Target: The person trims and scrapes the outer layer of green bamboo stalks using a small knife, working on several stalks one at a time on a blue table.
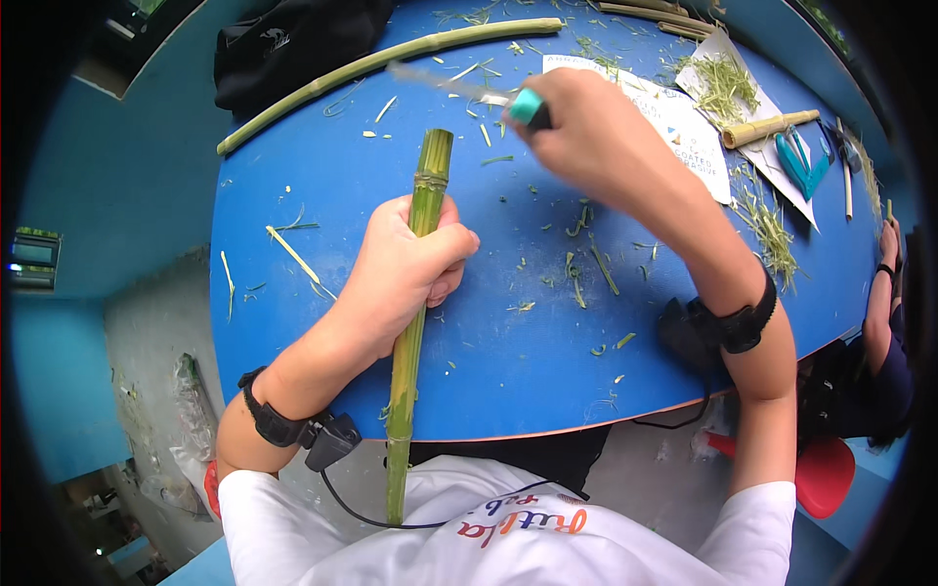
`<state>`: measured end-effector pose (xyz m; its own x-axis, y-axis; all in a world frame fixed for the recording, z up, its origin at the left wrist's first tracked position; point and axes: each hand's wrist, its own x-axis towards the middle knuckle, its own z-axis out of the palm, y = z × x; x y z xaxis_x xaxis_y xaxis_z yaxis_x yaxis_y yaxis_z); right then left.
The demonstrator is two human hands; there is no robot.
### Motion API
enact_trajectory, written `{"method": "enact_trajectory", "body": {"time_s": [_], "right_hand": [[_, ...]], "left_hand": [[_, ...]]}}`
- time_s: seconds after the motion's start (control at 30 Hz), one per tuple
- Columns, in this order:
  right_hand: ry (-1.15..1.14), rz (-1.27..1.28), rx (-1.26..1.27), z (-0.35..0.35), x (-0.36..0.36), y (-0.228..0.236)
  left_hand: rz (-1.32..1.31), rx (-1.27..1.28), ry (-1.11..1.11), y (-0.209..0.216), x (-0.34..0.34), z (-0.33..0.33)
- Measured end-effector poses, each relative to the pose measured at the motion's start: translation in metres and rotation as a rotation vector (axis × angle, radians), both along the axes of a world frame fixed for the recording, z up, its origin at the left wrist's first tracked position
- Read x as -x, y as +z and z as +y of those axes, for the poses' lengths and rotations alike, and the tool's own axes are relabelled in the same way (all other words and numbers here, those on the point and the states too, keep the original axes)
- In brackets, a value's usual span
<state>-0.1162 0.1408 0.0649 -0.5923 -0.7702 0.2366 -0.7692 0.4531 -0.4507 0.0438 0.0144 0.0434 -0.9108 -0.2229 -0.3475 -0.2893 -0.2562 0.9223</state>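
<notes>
My left hand (415, 256) is closed round a green bamboo stalk (410, 361). The stalk stands nearly in line with my body, its cut upper end and a node above my fist, its lower end reaching past the table's edge to my shirt. In my right hand (586, 127), raised over the table to the right of the stalk's top, is a knife (528, 105) with a teal and black handle. Its blade points left and is smeared by motion, apart from the stalk.
Shavings (576, 278) litter the blue table (508, 376). A long bamboo pole (391, 61) lies along the far side by a black bag (293, 49). At right are printed sheets (699, 146), a short bamboo piece (772, 129) and a teal-handled tool (803, 166). Another person's hand (889, 244) shows far right.
</notes>
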Motion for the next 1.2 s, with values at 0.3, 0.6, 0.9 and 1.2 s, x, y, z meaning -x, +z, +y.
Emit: {"method": "enact_trajectory", "body": {"time_s": [0.3, 0.6, 0.9, 1.2], "right_hand": [[0.107, -0.02, -0.083, 0.001, -0.012, -0.008], [0.133, -0.048, -0.154, 0.003, -0.013, -0.009], [0.157, -0.09, -0.179, 0.003, -0.017, -0.014], [0.051, 0.15, -0.15, -0.003, -0.01, -0.024]], "left_hand": [[0.086, -0.33, -0.062, -0.004, -0.003, -0.007], [0.089, -0.095, 0.056, -0.005, 0.003, 0.005], [0.047, -0.094, 0.063, -0.002, 0.001, 0.008], [0.028, -0.059, 0.062, -0.001, 0.003, 0.006]]}}
